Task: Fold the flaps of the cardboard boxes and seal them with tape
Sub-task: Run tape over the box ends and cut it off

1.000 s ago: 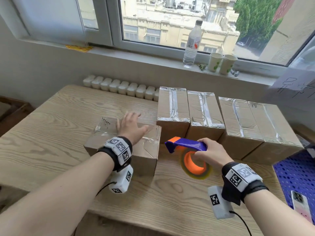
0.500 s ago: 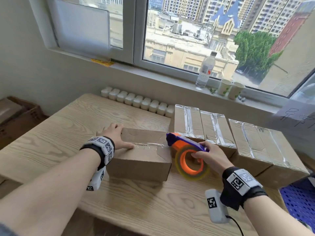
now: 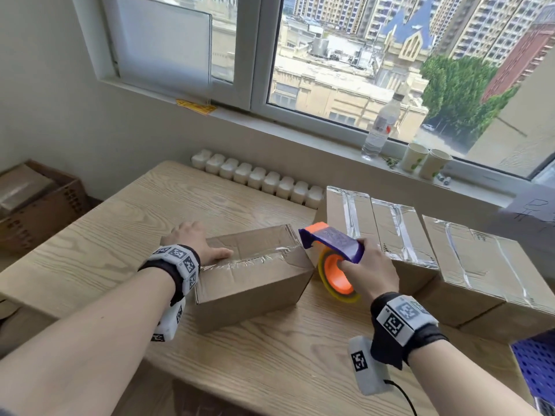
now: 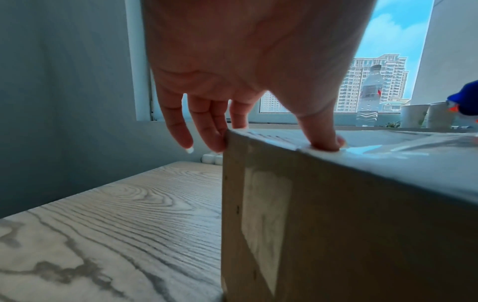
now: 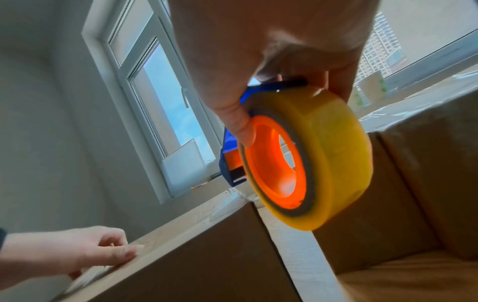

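The cardboard box (image 3: 255, 274) sat on the table (image 3: 99, 250), flaps down, a wrinkled strip of clear tape (image 3: 249, 259) running along its top seam. It looked light and thin-walled, likely to slide or dent under hard pressure, so it was best held at a corner or edge. The left hand (image 3: 192, 240) took it there, at the box's left end: thumb pressing the taped top, fingers relaxed and draped over the far corner. The right hand (image 3: 368, 273) had its grip wrapped around the tape dispenser (image 3: 333, 244), whose nose sat at the box's right end. What the box held could not be seen. Four sealed boxes (image 3: 399, 235) stood in a row just beyond.
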A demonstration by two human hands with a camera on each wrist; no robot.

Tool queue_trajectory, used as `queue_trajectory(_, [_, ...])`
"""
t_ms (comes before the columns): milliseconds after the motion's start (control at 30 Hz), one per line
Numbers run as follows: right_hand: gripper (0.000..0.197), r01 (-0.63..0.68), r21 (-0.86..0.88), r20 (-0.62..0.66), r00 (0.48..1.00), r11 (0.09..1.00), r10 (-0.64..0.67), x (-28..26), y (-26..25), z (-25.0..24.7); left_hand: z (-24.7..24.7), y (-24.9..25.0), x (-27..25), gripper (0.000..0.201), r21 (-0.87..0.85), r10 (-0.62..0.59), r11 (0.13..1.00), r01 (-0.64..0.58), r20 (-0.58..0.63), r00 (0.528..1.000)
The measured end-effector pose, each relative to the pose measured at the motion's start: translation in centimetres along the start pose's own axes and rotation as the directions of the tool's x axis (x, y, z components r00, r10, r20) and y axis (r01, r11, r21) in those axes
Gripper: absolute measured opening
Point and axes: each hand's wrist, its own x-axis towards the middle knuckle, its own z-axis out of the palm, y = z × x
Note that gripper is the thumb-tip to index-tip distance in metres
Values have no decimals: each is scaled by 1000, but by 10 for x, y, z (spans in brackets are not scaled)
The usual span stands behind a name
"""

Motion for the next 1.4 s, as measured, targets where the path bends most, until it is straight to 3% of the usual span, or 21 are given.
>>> queue_trajectory(133, [39, -4, -24, -27, 1000, 1000, 3, 9, -16, 6, 1, -8, 6, 95, -24, -27, 999, 27, 13, 1000])
queue_trajectory(267, [38, -30, -122, 76, 996, 992, 39, 23, -18, 6, 2, -13, 12, 96, -36, -46, 998, 47, 44, 998])
queue_trajectory(367, [39, -85, -128, 84, 992, 988, 96, 30, -13, 6, 2, -11, 15, 97, -48, -46, 998, 48, 51, 998])
queue_trajectory(600, [48, -153, 51, -87, 984, 987, 157, 39, -2, -22, 5, -9, 28, 91, -45, -14, 999, 22, 168, 986])
queue_trajectory(700, [49, -129, 143, -62, 988, 981, 139, 41, 0, -27, 5, 0, 31, 91, -138, 45, 990, -10, 247, 968])
queue_trajectory(767, [47, -115, 176, -34, 992, 978, 122, 40, 0, -24, 8, 8, 29, 97, -132, 72, 990, -43, 224, 972])
queue_trajectory(867, [49, -101, 237, 18, 995, 966, 99, 39, 0, -15, 13, 19, 26, 86, -28, 131, 991, -128, 147, 980])
queue_trajectory(933, [50, -99, 268, 40, 995, 958, 91, 39, 0, -11, 14, 22, 26, 82, -66, 158, 987, -150, 152, 976])
queue_trajectory(1167, [41, -65, 364, 96, 995, 929, 32, 38, -1, -6, 9, 7, 27, 78, -65, 47, 997, -36, 172, 984])
queue_trajectory(1333, [33, -65, 339, 125, 992, 939, 24, 40, 6, -3, 7, 16, 23, 94, -91, 23, 996, 6, 306, 952])
queue_trajectory(1400, [31, -88, 359, 130, 991, 929, 44, 41, 7, 0, 5, 30, 14, 87, -141, 29, 990, 19, 326, 945])
